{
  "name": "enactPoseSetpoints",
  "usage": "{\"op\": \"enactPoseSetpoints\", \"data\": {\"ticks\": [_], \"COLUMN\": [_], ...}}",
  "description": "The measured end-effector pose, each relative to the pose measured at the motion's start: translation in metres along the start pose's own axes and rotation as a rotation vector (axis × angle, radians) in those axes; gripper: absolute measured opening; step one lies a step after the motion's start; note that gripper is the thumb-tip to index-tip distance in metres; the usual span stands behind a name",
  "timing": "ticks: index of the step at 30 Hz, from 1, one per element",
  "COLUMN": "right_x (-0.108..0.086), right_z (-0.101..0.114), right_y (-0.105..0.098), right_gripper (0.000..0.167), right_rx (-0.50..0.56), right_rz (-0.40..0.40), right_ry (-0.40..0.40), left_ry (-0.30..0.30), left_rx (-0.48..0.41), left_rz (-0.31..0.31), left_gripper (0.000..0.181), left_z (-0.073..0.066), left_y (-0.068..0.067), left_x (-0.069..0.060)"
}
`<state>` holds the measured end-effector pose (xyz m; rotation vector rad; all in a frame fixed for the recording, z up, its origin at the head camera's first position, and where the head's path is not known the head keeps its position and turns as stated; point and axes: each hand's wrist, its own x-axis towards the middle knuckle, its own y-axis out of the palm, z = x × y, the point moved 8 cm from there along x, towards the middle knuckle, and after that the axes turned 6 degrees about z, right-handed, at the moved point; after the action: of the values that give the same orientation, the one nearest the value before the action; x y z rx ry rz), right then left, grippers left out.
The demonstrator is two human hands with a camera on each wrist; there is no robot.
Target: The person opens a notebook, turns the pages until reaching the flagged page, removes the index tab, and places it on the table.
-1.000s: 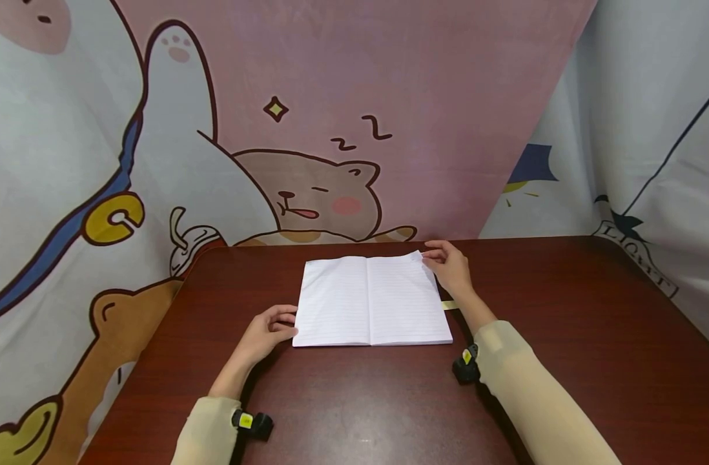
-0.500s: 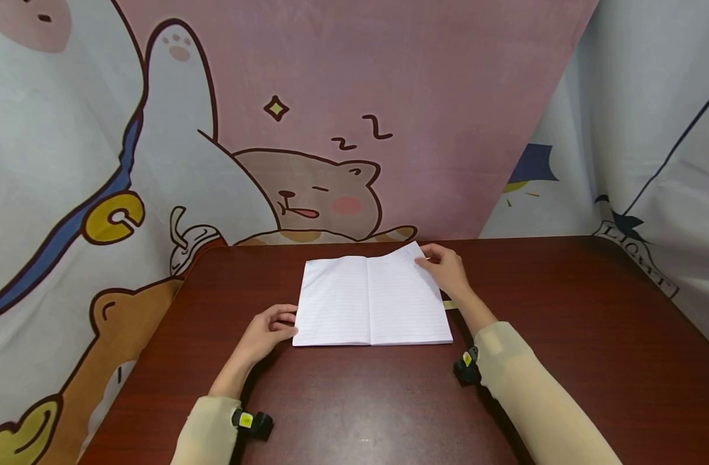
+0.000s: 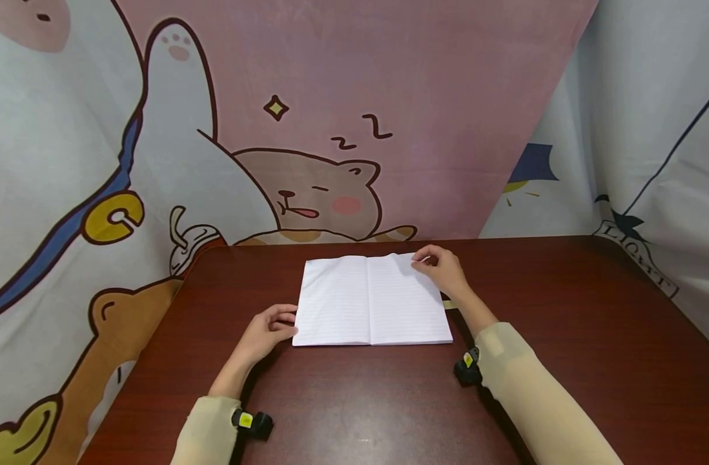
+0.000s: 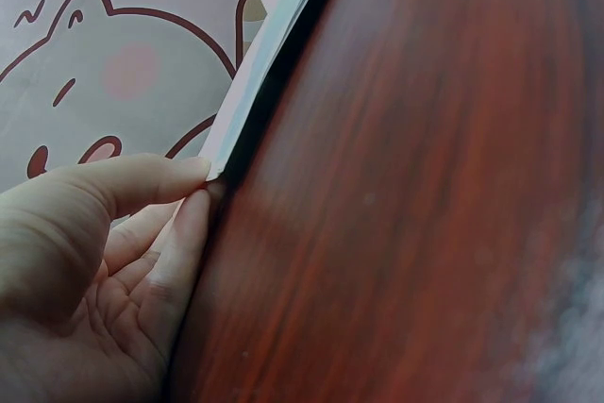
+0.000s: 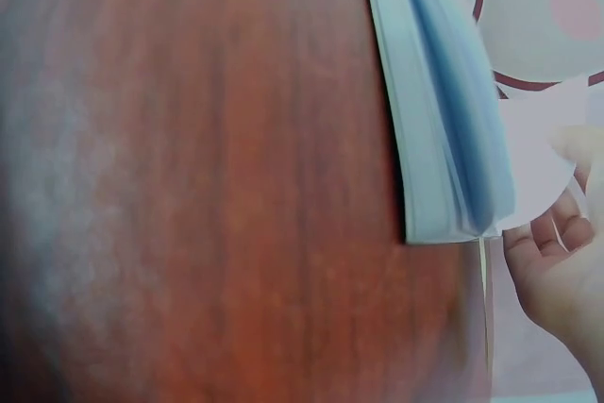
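Note:
An open notebook with white ruled pages lies flat on the table. At its left edge my left hand pinches the notebook, thumb above and fingers below, as the left wrist view shows up close. My right hand is at the upper right corner, where it pinches a page between thumb and fingers. That page's corner is bent up off the stack in the right wrist view. The edge of the page block shows there with gaps between leaves.
A pale yellow ribbon or strap sticks out from the notebook's right side. The dark red-brown table meets a cartoon-printed cloth at the back. Each sleeve carries a small black camera.
My right hand has moved left over the notebook's upper right corner. The page corner there rose, and now curls lower beneath the fingers. My left hand stays in place.

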<state>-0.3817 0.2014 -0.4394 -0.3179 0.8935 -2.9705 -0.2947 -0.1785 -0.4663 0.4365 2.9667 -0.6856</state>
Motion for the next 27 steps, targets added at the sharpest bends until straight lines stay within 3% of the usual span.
{"op": "enactPoseSetpoints", "data": {"ticks": [14,21,27], "right_x": [-0.005,-0.005,-0.005], "right_z": [0.002,0.0,0.001], "right_y": [0.006,0.011,0.014], "right_gripper": [0.032,0.023,0.026], "right_rx": [0.036,0.065,0.104], "right_rz": [0.084,0.139,0.175], "right_ry": [0.046,0.068,0.05], "left_ry": [-0.001,0.002,0.0], "left_rx": [0.004,0.0,0.001], "left_rz": [-0.006,-0.004,-0.005], "left_gripper": [0.046,0.045,0.045], "left_z": [0.008,0.004,0.004], "left_y": [-0.001,-0.001,-0.001], "left_x": [0.005,0.002,0.003]}}
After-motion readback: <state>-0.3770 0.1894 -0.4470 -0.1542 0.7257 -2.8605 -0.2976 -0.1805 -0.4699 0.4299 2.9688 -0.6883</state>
